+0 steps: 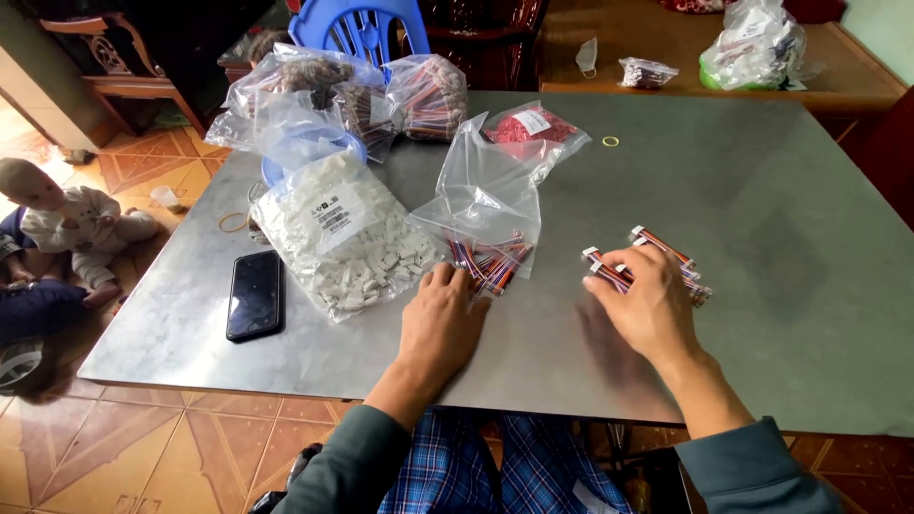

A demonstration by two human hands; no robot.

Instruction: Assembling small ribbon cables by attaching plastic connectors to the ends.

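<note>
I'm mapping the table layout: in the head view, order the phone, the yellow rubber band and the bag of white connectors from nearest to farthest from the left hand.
1. Bag of white connectors, just up-left of the left hand.
2. Phone, farther left, near the table's front edge.
3. Yellow rubber band, far up-right, on bare table.

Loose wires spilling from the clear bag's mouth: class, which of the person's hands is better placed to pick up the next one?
Left. The left hand rests with its fingertips at the loose wires, while the right hand is over the finished wire bundle, farther away.
</note>
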